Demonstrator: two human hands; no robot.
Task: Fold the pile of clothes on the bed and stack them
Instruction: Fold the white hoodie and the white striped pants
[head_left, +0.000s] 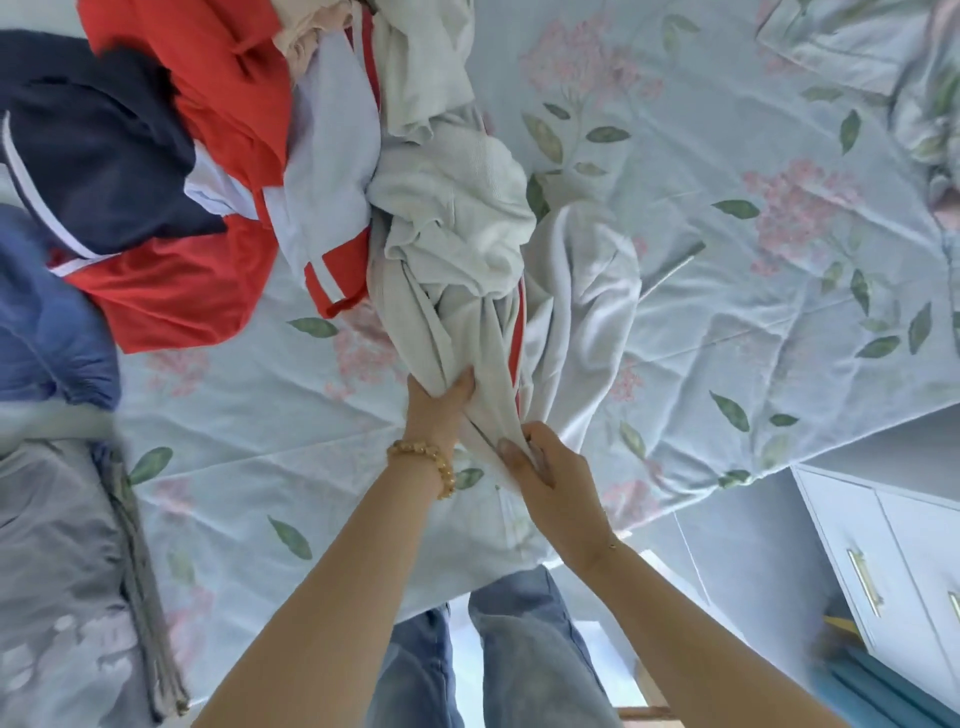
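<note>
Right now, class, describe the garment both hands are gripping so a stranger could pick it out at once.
Start at the floral bedsheet and find the clothes pile at its left. From the pile's right edge, the pale grey-white garment trails toward the person, gripped by the left hand and right hand. Unlike the red and navy clothes, it carries a red stripe.

We are seeing two bare forearms with no sleeves, the left hand (441, 402) wearing a golden beaded bracelet (431, 462) at the wrist, the right hand (545, 478) wearing a thin chain bracelet (613, 546), legs showing in faded blue jeans (524, 654).
</note>
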